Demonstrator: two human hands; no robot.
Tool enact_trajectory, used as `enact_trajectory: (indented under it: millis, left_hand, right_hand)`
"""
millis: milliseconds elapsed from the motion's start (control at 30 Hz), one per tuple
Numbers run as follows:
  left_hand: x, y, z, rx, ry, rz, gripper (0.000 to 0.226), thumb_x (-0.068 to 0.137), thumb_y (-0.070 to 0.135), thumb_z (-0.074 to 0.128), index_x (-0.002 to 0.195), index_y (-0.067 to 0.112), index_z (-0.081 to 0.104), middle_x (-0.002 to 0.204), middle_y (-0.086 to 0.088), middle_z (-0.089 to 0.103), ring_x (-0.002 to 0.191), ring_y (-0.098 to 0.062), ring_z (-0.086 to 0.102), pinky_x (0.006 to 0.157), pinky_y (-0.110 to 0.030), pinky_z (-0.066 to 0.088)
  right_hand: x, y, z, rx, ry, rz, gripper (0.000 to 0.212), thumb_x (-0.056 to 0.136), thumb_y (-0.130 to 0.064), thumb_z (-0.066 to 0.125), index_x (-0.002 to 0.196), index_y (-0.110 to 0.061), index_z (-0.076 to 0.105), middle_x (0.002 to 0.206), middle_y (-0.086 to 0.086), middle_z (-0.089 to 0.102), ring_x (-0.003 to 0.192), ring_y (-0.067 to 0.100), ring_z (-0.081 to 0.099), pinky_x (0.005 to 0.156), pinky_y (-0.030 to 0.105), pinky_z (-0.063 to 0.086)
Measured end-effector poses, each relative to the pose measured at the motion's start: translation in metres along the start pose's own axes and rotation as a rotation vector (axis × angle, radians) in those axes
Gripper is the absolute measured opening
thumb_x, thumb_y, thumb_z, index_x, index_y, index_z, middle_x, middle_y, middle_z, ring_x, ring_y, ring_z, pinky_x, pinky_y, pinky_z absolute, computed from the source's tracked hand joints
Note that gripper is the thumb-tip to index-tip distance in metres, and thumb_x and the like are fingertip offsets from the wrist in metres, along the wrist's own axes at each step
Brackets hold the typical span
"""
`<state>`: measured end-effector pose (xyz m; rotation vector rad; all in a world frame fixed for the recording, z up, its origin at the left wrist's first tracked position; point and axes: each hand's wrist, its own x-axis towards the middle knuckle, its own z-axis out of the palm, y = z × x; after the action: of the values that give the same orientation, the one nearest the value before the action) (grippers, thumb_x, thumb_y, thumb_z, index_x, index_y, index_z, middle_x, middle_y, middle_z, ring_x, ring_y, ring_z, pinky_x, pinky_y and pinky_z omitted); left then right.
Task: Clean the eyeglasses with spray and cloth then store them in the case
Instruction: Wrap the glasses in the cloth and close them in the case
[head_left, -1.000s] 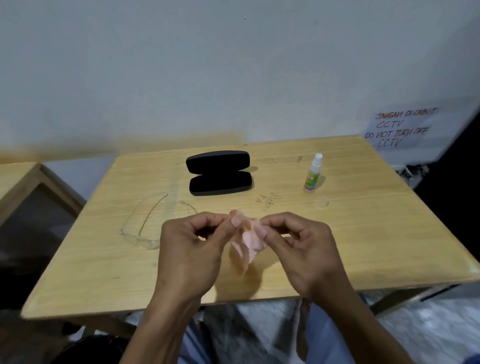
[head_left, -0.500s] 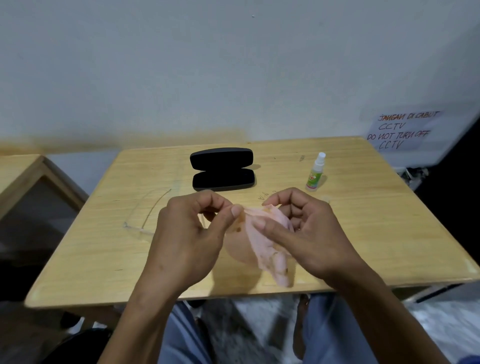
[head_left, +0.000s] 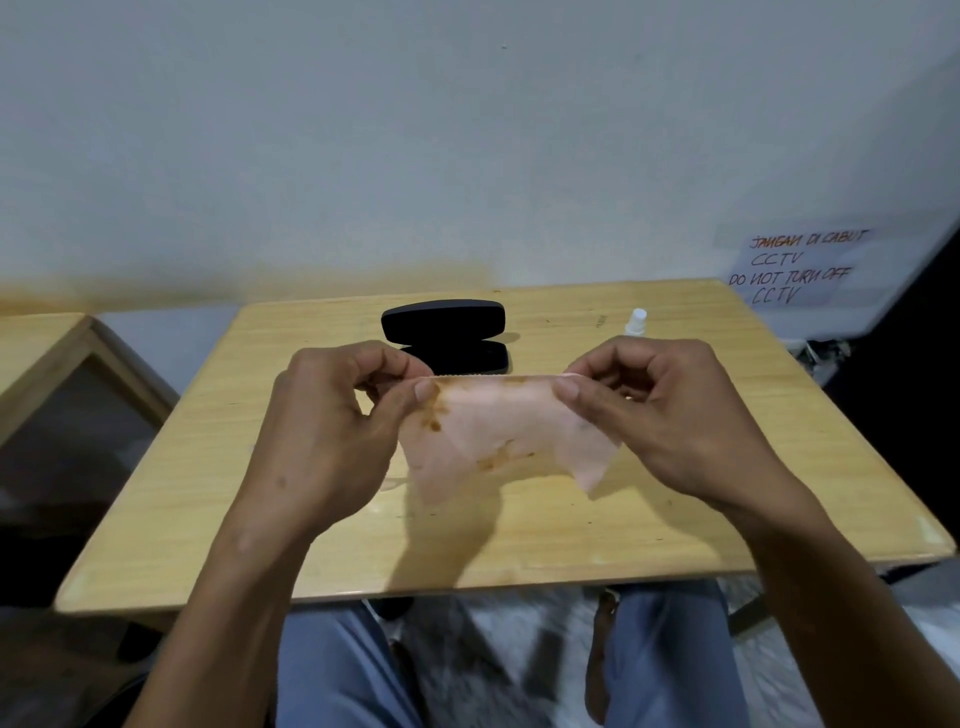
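Note:
A pale pink cloth (head_left: 498, 436) with brown stains hangs spread out above the wooden table (head_left: 571, 535). My left hand (head_left: 332, 431) pinches its top left corner and my right hand (head_left: 660, 415) pinches its top right corner. Behind the hands, the black glasses case (head_left: 444, 322) lies open near the table's far edge. Only the white cap of the spray bottle (head_left: 636, 319) shows above my right hand. The clear eyeglasses are hidden behind my left hand.
A second wooden table (head_left: 47, 343) stands to the left, with a gap between. A handwritten paper sign (head_left: 795, 270) hangs on the wall at the right. My legs in blue trousers (head_left: 337, 670) are below the table's near edge.
The cloth went from bunched between my fingers to stretched flat. Both hands rose and moved apart, now covering the eyeglasses and most of the spray bottle.

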<state>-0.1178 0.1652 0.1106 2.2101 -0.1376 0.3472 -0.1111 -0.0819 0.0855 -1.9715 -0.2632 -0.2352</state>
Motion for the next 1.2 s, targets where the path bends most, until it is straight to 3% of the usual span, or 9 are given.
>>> enact_trajectory:
  millis: [167, 400, 500, 633, 767, 933, 1067, 1133, 1200]
  left_hand:
    - [0.003, -0.003, -0.001, -0.012, 0.048, 0.005, 0.006, 0.086, 0.019, 0.073, 0.08, 0.021, 0.076, 0.073, 0.007, 0.072, 0.037, 0.008, 0.045, 0.045, -0.007, 0.033]
    - [0.008, -0.013, 0.004, -0.039, 0.075, -0.065, 0.009, 0.085, 0.023, 0.075, 0.076, 0.025, 0.075, 0.071, 0.008, 0.072, 0.051, 0.0, 0.051, 0.053, -0.019, 0.038]
    - [0.011, -0.015, 0.009, -0.088, 0.088, -0.093, 0.009, 0.084, 0.024, 0.076, 0.076, 0.023, 0.075, 0.071, 0.005, 0.072, 0.051, 0.0, 0.051, 0.051, -0.013, 0.038]
    - [0.012, -0.016, 0.011, -0.128, 0.089, -0.108, 0.009, 0.082, 0.026, 0.078, 0.075, 0.022, 0.076, 0.071, 0.003, 0.073, 0.05, -0.001, 0.051, 0.052, -0.012, 0.039]
    - [0.015, -0.021, 0.014, -0.121, 0.091, -0.121, 0.009, 0.086, 0.023, 0.074, 0.077, 0.025, 0.076, 0.073, 0.002, 0.074, 0.062, -0.008, 0.058, 0.052, -0.014, 0.041]
    - [0.017, -0.021, 0.015, -0.231, 0.098, -0.158, 0.008, 0.085, 0.022, 0.075, 0.077, 0.023, 0.077, 0.072, 0.0, 0.076, 0.066, -0.014, 0.066, 0.064, -0.033, 0.052]
    - [0.019, -0.022, 0.013, -0.304, 0.096, -0.184, 0.009, 0.083, 0.023, 0.077, 0.076, 0.017, 0.077, 0.075, -0.008, 0.077, 0.083, -0.037, 0.071, 0.086, -0.049, 0.056]
    - [0.02, -0.023, 0.013, -0.329, 0.076, -0.184, 0.01, 0.084, 0.02, 0.076, 0.076, 0.016, 0.077, 0.075, -0.007, 0.077, 0.068, -0.027, 0.068, 0.078, -0.041, 0.056]
    - [0.022, -0.024, 0.012, -0.34, 0.061, -0.191, 0.011, 0.086, 0.017, 0.074, 0.076, 0.014, 0.076, 0.067, -0.001, 0.071, 0.053, -0.006, 0.054, 0.066, -0.025, 0.047]
  right_hand:
    - [0.003, -0.001, -0.012, -0.123, -0.08, 0.006, 0.004, 0.087, -0.019, 0.076, 0.089, -0.023, 0.078, 0.08, -0.008, 0.076, 0.074, 0.008, 0.069, 0.07, 0.029, 0.054]
    - [0.003, -0.005, -0.017, 0.196, -0.092, 0.142, 0.031, 0.075, -0.041, 0.073, 0.08, -0.011, 0.078, 0.067, 0.011, 0.067, 0.06, 0.022, 0.059, 0.06, 0.029, 0.055]
    - [0.004, -0.006, -0.017, 0.287, -0.076, 0.185, 0.028, 0.073, -0.037, 0.075, 0.081, -0.011, 0.079, 0.066, 0.01, 0.066, 0.061, 0.023, 0.057, 0.058, 0.025, 0.054]
    - [0.003, -0.004, -0.016, 0.295, -0.011, 0.197, 0.038, 0.068, -0.045, 0.078, 0.077, -0.008, 0.077, 0.072, 0.026, 0.068, 0.063, 0.029, 0.056, 0.056, 0.03, 0.052]
    - [0.002, -0.007, -0.011, 0.368, -0.004, 0.223, 0.034, 0.078, -0.039, 0.071, 0.064, -0.008, 0.07, 0.054, 0.008, 0.056, 0.048, 0.014, 0.053, 0.048, 0.022, 0.049]
    - [0.002, -0.011, -0.012, 0.515, -0.017, 0.308, 0.024, 0.072, -0.023, 0.075, 0.077, 0.0, 0.071, 0.055, 0.006, 0.057, 0.043, 0.01, 0.053, 0.043, 0.016, 0.046]
    - [0.007, -0.009, -0.011, 0.448, 0.027, 0.328, 0.04, 0.079, -0.039, 0.07, 0.07, 0.0, 0.07, 0.059, 0.012, 0.056, 0.043, 0.012, 0.049, 0.042, 0.019, 0.046]
    - [0.01, -0.007, -0.009, 0.424, 0.046, 0.337, 0.055, 0.081, -0.046, 0.067, 0.076, 0.009, 0.069, 0.056, 0.009, 0.059, 0.044, 0.014, 0.048, 0.042, 0.022, 0.045]
    - [0.013, -0.006, -0.009, 0.416, 0.054, 0.349, 0.059, 0.079, -0.047, 0.069, 0.077, 0.012, 0.066, 0.056, 0.009, 0.057, 0.044, 0.015, 0.048, 0.042, 0.023, 0.044]
